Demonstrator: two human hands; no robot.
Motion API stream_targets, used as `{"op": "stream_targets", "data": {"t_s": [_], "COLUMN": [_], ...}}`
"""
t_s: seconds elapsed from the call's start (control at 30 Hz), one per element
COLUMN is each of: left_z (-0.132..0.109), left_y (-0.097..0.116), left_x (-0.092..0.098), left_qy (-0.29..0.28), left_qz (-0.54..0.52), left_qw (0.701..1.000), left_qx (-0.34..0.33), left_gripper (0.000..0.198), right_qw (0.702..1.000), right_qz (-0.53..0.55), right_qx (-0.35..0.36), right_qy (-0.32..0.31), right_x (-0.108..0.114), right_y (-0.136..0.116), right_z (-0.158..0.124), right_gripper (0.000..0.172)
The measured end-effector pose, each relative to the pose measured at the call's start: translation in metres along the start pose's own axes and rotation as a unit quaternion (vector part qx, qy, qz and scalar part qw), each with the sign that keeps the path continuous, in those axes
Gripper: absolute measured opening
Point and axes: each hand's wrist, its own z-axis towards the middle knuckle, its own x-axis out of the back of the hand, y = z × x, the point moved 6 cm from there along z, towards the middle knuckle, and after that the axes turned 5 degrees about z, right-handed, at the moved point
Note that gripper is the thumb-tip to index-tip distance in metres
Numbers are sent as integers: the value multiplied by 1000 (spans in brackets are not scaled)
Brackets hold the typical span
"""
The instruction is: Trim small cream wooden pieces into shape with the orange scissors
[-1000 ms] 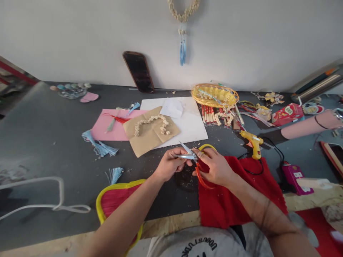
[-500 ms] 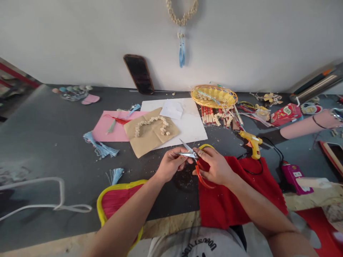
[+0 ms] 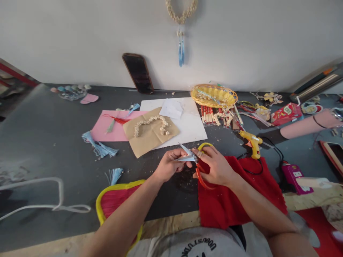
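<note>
In my right hand (image 3: 215,166) is a pair of scissors (image 3: 199,171) with red handles, its blades parted and pointing left. My left hand (image 3: 169,164) is closed right by the blades, fingertips pinched together; whatever it pinches is too small or hidden to make out. Red cloth (image 3: 241,192) lies under and beside my right hand. Beyond both hands, a string of cream beads (image 3: 151,121) rests in a curve on a brown paper sheet (image 3: 139,146). A yellow-edged pink fabric piece (image 3: 118,200) is partly covered by my left forearm.
To the right are a yellow glue gun (image 3: 253,142), a purple power socket (image 3: 296,178) and a pink bottle (image 3: 308,125). A wicker basket (image 3: 214,101) stands at the back. Blue tassels (image 3: 103,148) lie left; a phone (image 3: 138,73) leans on the wall.
The scissor blades have opened slightly wider, the lower blade sitting a little lower. Both hands stay in nearly the same place, and the camera view has shifted very slightly.
</note>
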Motion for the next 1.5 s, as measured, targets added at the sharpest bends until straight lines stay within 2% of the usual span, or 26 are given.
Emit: {"op": "stream_targets", "data": {"t_s": [0.13, 0.27, 0.57, 0.73, 0.9, 1.0, 1.13, 1.27, 1.5], "left_z": [1, 2, 1, 0, -1, 0, 0, 1, 0], "left_y": [-1, -3, 1, 1, 0, -1, -1, -1, 2], "left_x": [1, 2, 0, 2, 0, -1, 1, 1, 0], "left_qy": [12, 25, 21, 34, -6, -29, -28, -13, -6], "left_qz": [1, 1, 11, 27, 37, 32, 37, 32, 45], "left_qw": [1000, 999, 998, 998, 999, 999, 999, 999, 998], "left_qx": [-12, -24, -61, -51, -11, 3, -2, -18, -45], "left_gripper": [9, 20, 28, 21, 5, 4, 5, 10, 28], "right_qw": [1000, 999, 998, 999, 1000, 1000, 1000, 1000, 999], "right_qz": [-21, -32, 51, 15, 7, 14, 9, -10, 33], "right_qx": [-13, -28, -31, -36, -8, 5, -1, -24, -39], "right_qy": [4, 3, 6, 9, -6, -14, -15, -6, -7], "right_x": [-5, -7, -3, -1, 1, 0, -4, -7, -4], "right_y": [0, 0, -3, -1, 0, -1, -1, -1, -1], "right_z": [-1, -2, -1, 0, 1, 0, 0, -1, -1], "right_gripper": [71, 69, 67, 72, 79, 78, 74, 71, 70]}}
